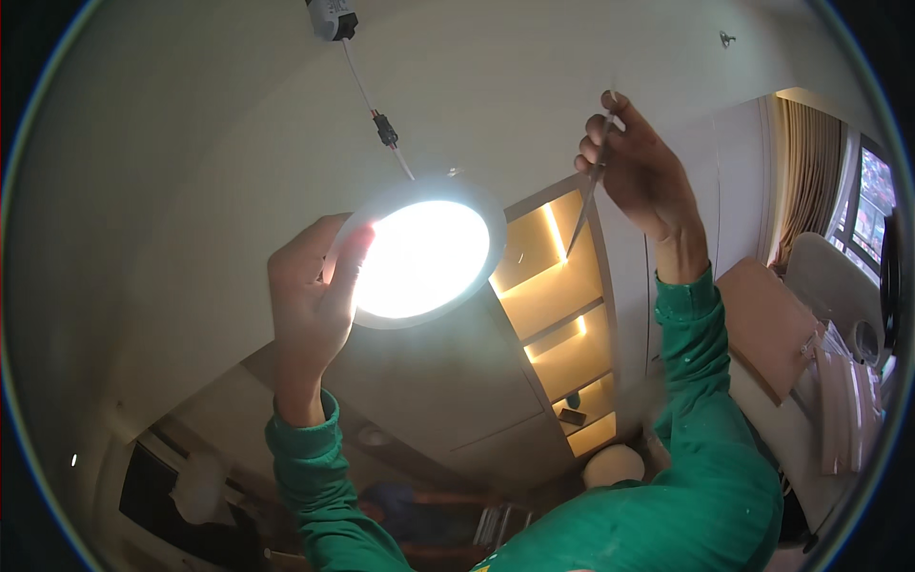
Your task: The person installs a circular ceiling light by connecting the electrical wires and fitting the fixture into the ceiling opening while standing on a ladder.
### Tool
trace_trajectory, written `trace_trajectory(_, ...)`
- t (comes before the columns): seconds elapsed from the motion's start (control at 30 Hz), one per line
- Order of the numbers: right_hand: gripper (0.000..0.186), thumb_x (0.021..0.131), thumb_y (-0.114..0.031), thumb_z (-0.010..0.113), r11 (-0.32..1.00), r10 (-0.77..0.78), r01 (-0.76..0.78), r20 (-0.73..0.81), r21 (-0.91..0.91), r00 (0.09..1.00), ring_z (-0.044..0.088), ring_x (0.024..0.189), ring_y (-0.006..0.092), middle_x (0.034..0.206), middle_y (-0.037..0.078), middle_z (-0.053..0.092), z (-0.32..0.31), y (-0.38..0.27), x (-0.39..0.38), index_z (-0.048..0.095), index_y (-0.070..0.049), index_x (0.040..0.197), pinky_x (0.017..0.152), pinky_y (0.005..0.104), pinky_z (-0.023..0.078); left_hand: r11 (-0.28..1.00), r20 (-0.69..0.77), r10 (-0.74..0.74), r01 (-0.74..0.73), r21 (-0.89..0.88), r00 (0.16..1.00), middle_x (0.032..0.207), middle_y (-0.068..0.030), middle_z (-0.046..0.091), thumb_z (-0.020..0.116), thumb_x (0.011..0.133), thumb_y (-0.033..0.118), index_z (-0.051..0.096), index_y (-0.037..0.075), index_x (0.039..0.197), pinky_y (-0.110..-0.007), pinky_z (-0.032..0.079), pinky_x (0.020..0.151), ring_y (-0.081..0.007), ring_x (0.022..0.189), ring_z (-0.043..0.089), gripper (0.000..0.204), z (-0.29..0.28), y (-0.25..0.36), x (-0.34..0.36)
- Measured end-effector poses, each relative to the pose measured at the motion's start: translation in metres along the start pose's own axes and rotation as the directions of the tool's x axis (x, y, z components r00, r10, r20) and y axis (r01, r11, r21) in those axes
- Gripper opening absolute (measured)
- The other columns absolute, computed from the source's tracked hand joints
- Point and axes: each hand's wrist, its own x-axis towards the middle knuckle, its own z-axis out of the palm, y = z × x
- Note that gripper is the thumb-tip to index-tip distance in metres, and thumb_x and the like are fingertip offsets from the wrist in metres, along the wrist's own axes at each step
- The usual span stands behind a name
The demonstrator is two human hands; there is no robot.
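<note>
- The ceiling [191, 124] fills most of your view; lit shelves [558, 315] sit beyond it
- The round lit lamp panel [424, 255] hangs just under the ceiling; its wire [367, 95] runs up to a small white box [332, 17]
- Your left hand [310, 296] grips the panel's left rim, fingers closed on it
- Your right hand [639, 167] pinches a thin metal tool [586, 205], apart from the panel
</note>
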Motion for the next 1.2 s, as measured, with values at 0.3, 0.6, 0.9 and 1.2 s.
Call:
trace_trajectory(0.3, 0.018, 0.090, -0.015, 0.076, 0.369, 0.028, 0.439, 0.482, -0.819, 0.876, 0.053, 0.068, 0.0081, 0.074, 0.001, 0.057, 0.073, -0.017, 0.024, 0.076, -0.003, 0.103, 0.064, 0.0275, 0.044, 0.990, 0.025, 0.083, -0.085, 0.113, 0.996, 0.083, -0.0080, 0.068, 0.066, 0.099, 0.014, 0.071, -0.003, 0.108, -0.029, 0.052, 0.072, -0.0136, 0.073, 0.060, 0.020, -0.005, -0.002, 0.005)
trace_trajectory(0.6, 0.017, 0.088, -0.010, 0.072, 0.543, 0.299, 0.253, 0.466, -0.801, 0.832, 0.064, 0.086, 0.0128, 0.094, 0.004, 0.068, 0.080, -0.008, 0.047, 0.073, -0.003, 0.103, 0.081, 0.0308, 0.050, 0.990, 0.079, 0.038, -0.048, 0.131, 0.996, 0.080, -0.0077, 0.067, 0.067, 0.098, 0.012, 0.071, -0.003, 0.105, -0.028, 0.048, 0.068, -0.0135, 0.071, 0.058, 0.017, -0.011, 0.008, 0.009)
trace_trajectory(0.9, 0.019, 0.093, -0.019, 0.068, 0.869, 0.146, 0.212, 0.642, -0.447, 0.752, 0.057, 0.091, 0.0108, 0.101, 0.004, 0.061, 0.048, 0.023, 0.048, 0.068, -0.005, 0.106, 0.079, 0.0289, 0.049, 0.993, 0.156, 0.005, -0.024, 0.116, 0.988, 0.079, -0.0074, 0.067, 0.067, 0.097, 0.013, 0.071, -0.003, 0.104, -0.028, 0.047, 0.068, -0.0135, 0.071, 0.058, 0.018, -0.024, 0.013, 0.017)
trace_trajectory(1.2, 0.028, 0.097, -0.022, 0.053, 0.742, 0.151, 0.081, 0.284, -0.666, 0.947, 0.054, 0.082, 0.0095, 0.088, 0.001, 0.066, 0.065, 0.002, 0.051, 0.073, -0.003, 0.102, 0.072, 0.0257, 0.041, 0.998, 0.133, -0.060, 0.060, 0.004, 0.989, 0.085, -0.0044, 0.066, 0.063, 0.102, 0.023, 0.069, -0.003, 0.108, -0.028, 0.048, 0.076, -0.0114, 0.079, 0.058, 0.028, -0.029, -0.011, 0.016)
